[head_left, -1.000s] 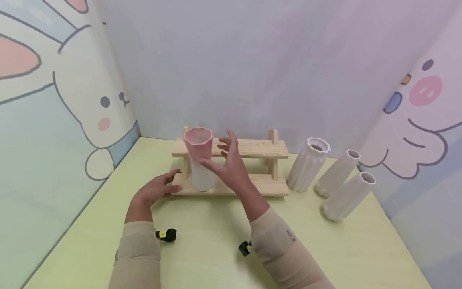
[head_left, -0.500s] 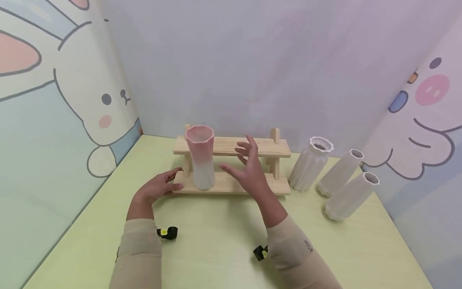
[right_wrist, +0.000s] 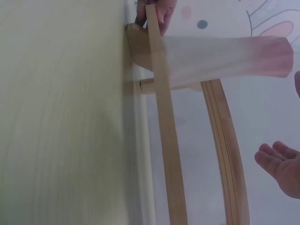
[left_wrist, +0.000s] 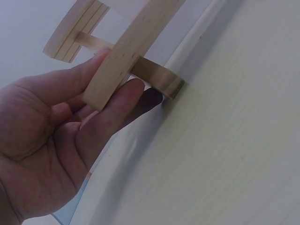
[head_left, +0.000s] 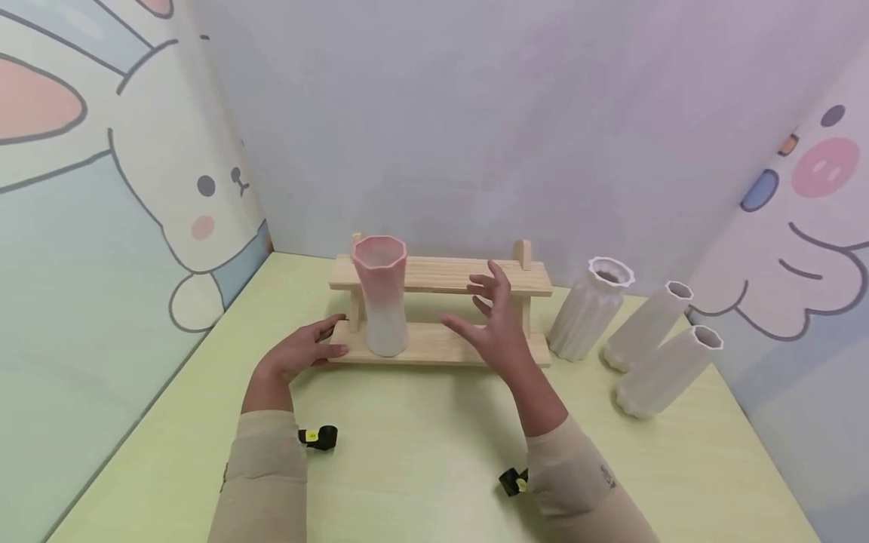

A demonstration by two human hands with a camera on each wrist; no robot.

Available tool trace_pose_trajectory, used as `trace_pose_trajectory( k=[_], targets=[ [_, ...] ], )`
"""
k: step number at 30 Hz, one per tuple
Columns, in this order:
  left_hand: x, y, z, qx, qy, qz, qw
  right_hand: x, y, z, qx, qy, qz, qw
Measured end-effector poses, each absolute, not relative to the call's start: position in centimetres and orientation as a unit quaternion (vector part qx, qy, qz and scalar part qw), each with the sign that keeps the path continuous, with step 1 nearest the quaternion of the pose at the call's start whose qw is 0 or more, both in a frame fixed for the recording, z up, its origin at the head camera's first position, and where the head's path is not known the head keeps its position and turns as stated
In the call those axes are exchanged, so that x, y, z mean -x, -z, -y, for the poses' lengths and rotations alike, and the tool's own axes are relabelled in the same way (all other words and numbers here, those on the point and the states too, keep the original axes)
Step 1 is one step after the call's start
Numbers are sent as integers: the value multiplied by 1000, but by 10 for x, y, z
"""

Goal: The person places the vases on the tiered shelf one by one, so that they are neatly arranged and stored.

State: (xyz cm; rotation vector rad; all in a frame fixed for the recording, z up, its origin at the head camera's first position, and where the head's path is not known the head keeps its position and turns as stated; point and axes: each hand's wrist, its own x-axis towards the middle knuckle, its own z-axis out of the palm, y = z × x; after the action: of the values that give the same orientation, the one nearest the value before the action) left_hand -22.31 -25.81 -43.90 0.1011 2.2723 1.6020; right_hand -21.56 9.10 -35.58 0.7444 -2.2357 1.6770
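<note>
Wooden slats fill your left wrist view: your left hand [left_wrist: 51, 140] grips the end of the rack's [head_left: 441, 343] lower shelf, fingers [left_wrist: 119, 101] curled under the board and thumb above it. Your head view shows only that this hand [head_left: 299, 351] rests at the rack's 9 o'clock end. Your right wrist view shows your right fingers [right_wrist: 276, 161] spread in the air, clear of the shelves; from the head camera your right hand [head_left: 498, 328] hovers open before the rack's right half, holding nothing, well apart from the vase.

The pink-to-white vase [head_left: 382, 302] stands upright on the lower shelf near the left end, its faceted rim rising past the upper shelf. Pink at the mouth, it fades to white at the base; its inside is not visible.

At 3 o'clock of the rack, 3 white ribbed vases [head_left: 591, 309] stand on the yellow-green table [head_left: 407, 452], their mouths open; their contents cannot be made out.
</note>
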Motion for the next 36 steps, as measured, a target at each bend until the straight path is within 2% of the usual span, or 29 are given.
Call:
trace_pose_trajectory(
  k=[4,13,22,27,36],
  targets=[
    [230,454,263,-36,-568,-805,169,215,357,-101,-245,-585,763,125],
    [230,454,262,-33,-562,-809,169,217,356,-117,-221,-582,770,139],
    [225,437,257,-33,-566,-802,188,217,347,-131,-204,-574,779,153],
    [231,448,261,-34,-565,-804,182,217,340,-143,-192,-572,782,157],
    [235,460,265,-37,-565,-806,172,219,331,-169,-168,-557,788,201]
  ],
)
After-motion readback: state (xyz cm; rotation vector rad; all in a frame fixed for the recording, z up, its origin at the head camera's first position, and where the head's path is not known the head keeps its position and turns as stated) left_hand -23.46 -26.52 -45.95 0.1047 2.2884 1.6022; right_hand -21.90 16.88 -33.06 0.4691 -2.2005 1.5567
